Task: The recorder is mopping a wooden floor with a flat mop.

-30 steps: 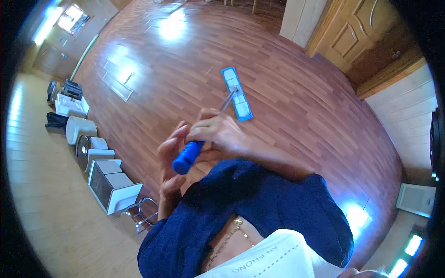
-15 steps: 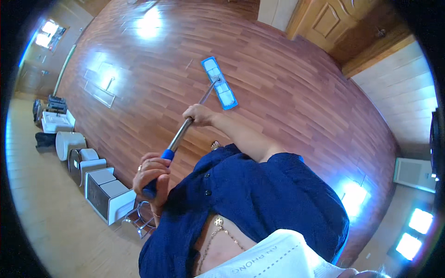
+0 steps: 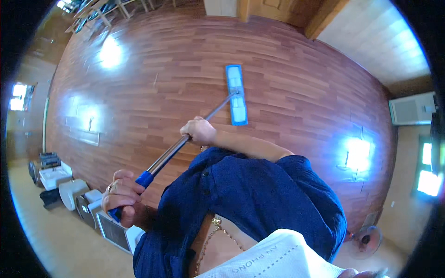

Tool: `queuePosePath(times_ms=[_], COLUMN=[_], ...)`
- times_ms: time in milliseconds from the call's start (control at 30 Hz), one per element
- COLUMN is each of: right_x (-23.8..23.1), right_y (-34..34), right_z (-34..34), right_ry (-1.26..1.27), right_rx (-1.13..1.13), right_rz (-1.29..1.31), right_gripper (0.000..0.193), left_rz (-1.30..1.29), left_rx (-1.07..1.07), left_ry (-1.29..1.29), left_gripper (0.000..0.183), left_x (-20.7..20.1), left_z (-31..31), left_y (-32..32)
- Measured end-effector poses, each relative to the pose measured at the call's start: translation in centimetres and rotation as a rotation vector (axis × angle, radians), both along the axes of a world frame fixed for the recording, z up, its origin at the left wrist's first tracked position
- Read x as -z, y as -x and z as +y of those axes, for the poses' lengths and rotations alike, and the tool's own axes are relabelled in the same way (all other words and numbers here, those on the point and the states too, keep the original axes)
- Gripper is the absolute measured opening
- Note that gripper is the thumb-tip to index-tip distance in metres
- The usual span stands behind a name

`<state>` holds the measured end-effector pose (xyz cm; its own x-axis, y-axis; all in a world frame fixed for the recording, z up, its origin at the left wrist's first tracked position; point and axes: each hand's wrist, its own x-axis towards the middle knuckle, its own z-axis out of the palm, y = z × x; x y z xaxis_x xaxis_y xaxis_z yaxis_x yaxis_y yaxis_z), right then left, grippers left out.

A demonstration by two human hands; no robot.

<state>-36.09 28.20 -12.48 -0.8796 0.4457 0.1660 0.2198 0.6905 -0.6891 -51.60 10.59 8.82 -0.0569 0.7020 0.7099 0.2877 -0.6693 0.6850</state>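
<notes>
A flat mop lies with its blue and white head (image 3: 238, 109) on the wooden floor, ahead of me and a little right of the middle. Its metal pole (image 3: 168, 155) slants down toward my lower left. My left hand (image 3: 123, 197) is closed round the blue grip at the pole's upper end, a ring on one finger. Farther down, my right hand (image 3: 199, 130) wraps round the pole, its forearm reaching across from the right. The pole meets the mop head at a joint near the head's middle.
Along the left wall stand a white box-shaped appliance (image 3: 118, 231), a round white container (image 3: 73, 192) and other household items. A wooden door (image 3: 278, 9) is at the far side. To the right are a white cabinet-like unit (image 3: 412, 110) and a fan (image 3: 366, 240). Table legs (image 3: 104, 18) show at far left.
The mop head has swung to the right relative to me and turned closer to upright in the picture. My left hand has shifted left and down. My view has turned; both hands keep their hold.
</notes>
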Motion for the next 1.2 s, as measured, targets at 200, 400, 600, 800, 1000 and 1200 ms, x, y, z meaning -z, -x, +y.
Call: queuePosePath(times_ms=[200, 400, 600, 800, 1000, 1200], right_x=[1.8, 4.5, 6.9, 9.8, 7.4, 9.1], right_y=[-10.2, -22.0, -31.3, -35.0, -34.2, -37.1], right_z=[1.0, 0.7, -2.0, -7.4, -7.0, -4.2], right_ry=[-0.035, -0.116, -0.035, -0.126, -0.245, -0.163], right_rx=[0.376, 0.874, 1.250, 1.603, 1.659, 1.706], right_rz=[0.125, 0.078, -0.114, -0.114, 0.040, -0.069], right_gripper=[0.020, 0.034, 0.034, 0.033, 0.037, 0.031], left_rz=[-0.040, -0.119, -0.052, 0.144, 0.188, 0.225], left_rx=[0.430, 0.767, 1.228, 1.458, 1.562, 1.620], left_ry=[0.168, 0.378, 0.531, 0.578, 0.607, 0.585], left_gripper=[0.019, 0.013, 0.007, 0.009, 0.010, 0.014], left_x=[2.7, 5.8, 7.0, 7.7, 7.2, 8.3], left_z=[8.1, 16.1, 20.7, 21.3, 24.2, 28.8], left_y=[-1.4, -11.1, -19.6, -24.3, -25.2, -28.5])
